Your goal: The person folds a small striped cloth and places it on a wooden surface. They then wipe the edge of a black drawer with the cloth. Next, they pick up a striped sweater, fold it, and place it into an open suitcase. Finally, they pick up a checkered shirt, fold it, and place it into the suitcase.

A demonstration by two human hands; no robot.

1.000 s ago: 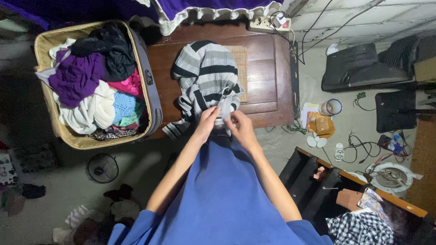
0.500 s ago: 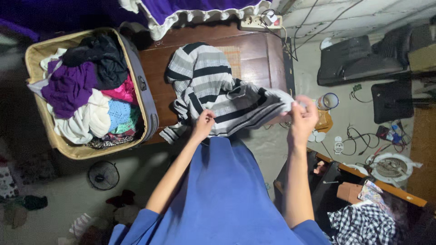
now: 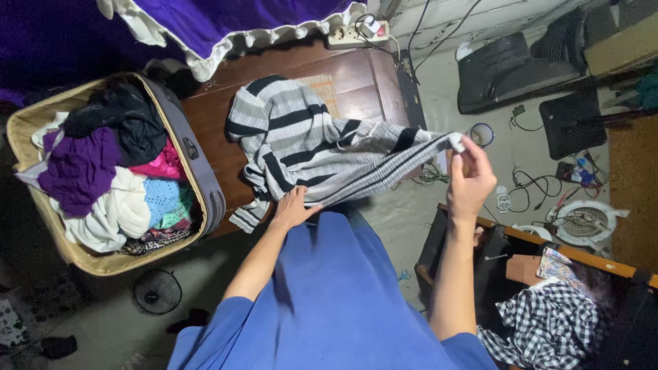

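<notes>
Left hand (image 3: pixel 293 209), right hand (image 3: pixel 469 179) gripping striped sweater (image 3: pixel 308 147), wooden table (image 3: pixel 356 82)

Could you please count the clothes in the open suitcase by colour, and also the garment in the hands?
Black garment: 1
Purple garment: 1
Pink garment: 1
White garment: 1
Light blue garment: 1
Striped sweater: 1
Total: 6

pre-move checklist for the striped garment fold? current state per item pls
1. Right hand grips the striped garment edge, pulled out past the table: ok.
2. Left hand pins the near edge at the table rim: ok.
3. Fabric between the hands taut: ok.
4. Garment flat on the table: not ok, far part bunched.
5. Sleeve positions: cannot tell.
6. Suitcase open beside the table, piled with clothes: ok.
</notes>
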